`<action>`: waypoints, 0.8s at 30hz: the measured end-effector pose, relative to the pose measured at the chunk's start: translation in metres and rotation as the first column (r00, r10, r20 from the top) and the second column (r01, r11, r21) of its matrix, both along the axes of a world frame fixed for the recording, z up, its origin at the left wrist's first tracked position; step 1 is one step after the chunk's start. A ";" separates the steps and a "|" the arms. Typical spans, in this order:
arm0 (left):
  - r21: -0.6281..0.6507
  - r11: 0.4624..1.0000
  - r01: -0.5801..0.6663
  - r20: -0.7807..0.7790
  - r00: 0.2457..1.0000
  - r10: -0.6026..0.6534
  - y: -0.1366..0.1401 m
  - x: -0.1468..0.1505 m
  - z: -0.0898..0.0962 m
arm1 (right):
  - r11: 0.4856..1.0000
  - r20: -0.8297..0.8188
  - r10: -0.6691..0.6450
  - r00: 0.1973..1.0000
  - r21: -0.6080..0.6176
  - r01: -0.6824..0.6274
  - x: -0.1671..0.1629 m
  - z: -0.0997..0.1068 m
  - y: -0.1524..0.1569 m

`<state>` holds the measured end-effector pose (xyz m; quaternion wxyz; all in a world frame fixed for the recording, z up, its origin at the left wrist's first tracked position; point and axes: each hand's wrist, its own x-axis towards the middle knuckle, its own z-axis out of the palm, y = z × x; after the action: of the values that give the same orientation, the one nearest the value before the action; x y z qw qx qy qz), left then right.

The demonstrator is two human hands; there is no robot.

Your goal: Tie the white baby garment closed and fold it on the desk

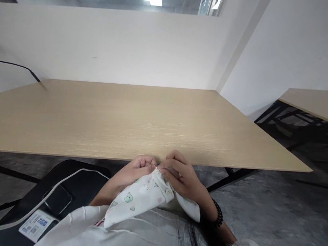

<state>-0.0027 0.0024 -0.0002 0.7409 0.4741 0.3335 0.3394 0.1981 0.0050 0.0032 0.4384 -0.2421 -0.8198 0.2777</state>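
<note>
A small white garment (139,196) printed with green animal faces and pink hearts lies bunched over my lap. A strip with round buttons (168,192) runs along its upper edge. My left hand (139,168) pinches the top end of that strip between thumb and curled fingers. On the other side, my right hand (181,174) grips the same edge, its fingertips close to my left thumb. Both hands are just at the near edge of the table (143,116). What exactly lies between the fingertips is partly hidden. A black beaded bracelet (218,213) circles my right wrist.
Left of me is a black chair seat (87,177) with a dark phone-like device (58,200), a white cable (51,191) and a printed card (37,225). A thin black cord (24,66) rises at the table's far left. Another table (307,100) stands at right.
</note>
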 end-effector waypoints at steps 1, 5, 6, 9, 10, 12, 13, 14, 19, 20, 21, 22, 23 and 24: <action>-0.012 1.000 -0.003 -0.002 1.000 0.003 0.000 0.000 0.000 | 0.999 0.017 0.034 0.999 0.011 -0.034 0.002 0.000 0.000; -0.038 0.994 -0.099 -0.005 0.995 0.099 -0.004 -0.005 0.005 | 0.990 0.040 0.137 0.990 -0.035 -0.136 0.014 -0.003 0.004; -0.030 0.989 -0.142 -0.003 0.990 0.142 -0.004 -0.008 0.006 | 0.988 -0.007 0.135 0.991 -0.069 -0.136 0.019 -0.005 0.005; 0.035 0.965 -0.260 0.015 0.966 0.260 -0.002 -0.019 0.009 | 0.960 -0.297 0.044 0.954 -0.251 -0.123 0.029 -0.011 0.008; 0.069 0.954 -0.293 0.026 0.956 0.291 0.000 -0.023 0.010 | 0.936 -0.401 0.001 0.916 -0.321 -0.141 0.030 -0.013 0.008; 0.147 0.932 -0.330 0.040 0.944 0.328 0.004 -0.030 0.011 | 0.888 -0.563 -0.052 0.825 -0.404 -0.221 0.031 -0.018 0.009; 0.183 0.924 -0.336 0.042 0.942 0.334 0.006 -0.032 0.011 | 0.871 -0.618 -0.050 0.785 -0.412 -0.268 0.029 -0.019 0.010; 0.208 0.918 -0.337 0.040 0.941 0.337 0.007 -0.033 0.012 | 0.860 -0.658 -0.034 0.752 -0.403 -0.314 0.028 -0.020 0.010; 0.198 0.911 -0.362 0.028 0.931 0.364 0.008 -0.030 0.009 | 0.833 -0.694 -0.033 0.719 -0.417 -0.364 0.021 -0.019 0.011; 0.196 0.920 -0.340 0.010 0.938 0.345 0.008 -0.029 0.008 | 0.829 -0.668 -0.076 0.740 -0.454 -0.325 0.021 -0.018 0.011; 0.203 0.934 -0.295 -0.024 0.952 0.306 0.008 -0.027 0.006 | 0.822 -0.633 -0.125 0.764 -0.497 -0.278 0.020 -0.017 0.010; 0.220 0.949 -0.224 -0.077 0.966 0.246 0.009 -0.026 0.005 | 0.812 -0.594 -0.176 0.785 -0.539 -0.226 0.019 -0.016 0.010; 0.246 0.959 -0.138 -0.146 0.973 0.178 0.008 -0.024 0.005 | 0.800 -0.556 -0.223 0.801 -0.574 -0.176 0.018 -0.016 0.009; 0.281 0.958 -0.048 -0.222 0.968 0.114 0.008 -0.022 0.005 | 0.788 -0.521 -0.257 0.814 -0.600 -0.136 0.017 -0.015 0.009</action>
<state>-0.0247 0.0106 0.0053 0.6087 0.5946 0.3883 0.3538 0.2151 0.0136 -0.0116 0.5724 -0.3022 -0.5032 0.5726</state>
